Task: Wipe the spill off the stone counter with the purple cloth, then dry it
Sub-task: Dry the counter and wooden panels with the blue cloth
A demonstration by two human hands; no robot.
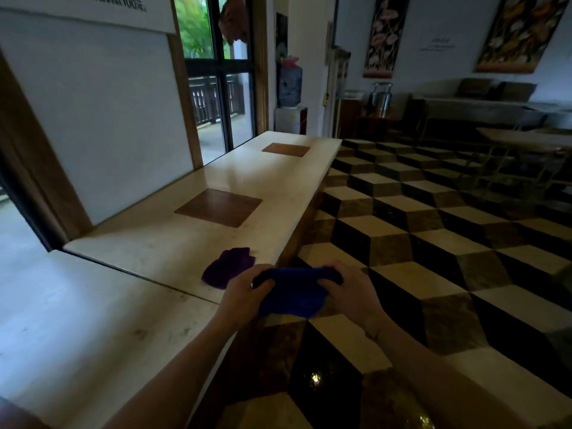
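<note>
The pale stone surface (173, 246) runs from my left up toward the window (216, 72), with two brown square insets (219, 207) set into it. The purple cloth (228, 267) lies crumpled near the surface's near right edge, just beyond my left hand (244, 292) and apart from it. My left fingers are curled round the left end of a blue cloth (294, 297), which I hold just off that edge, above the checkered floor (433, 243). My right hand (349, 292) grips the cloth's right end, fingers curled over its top.
</note>
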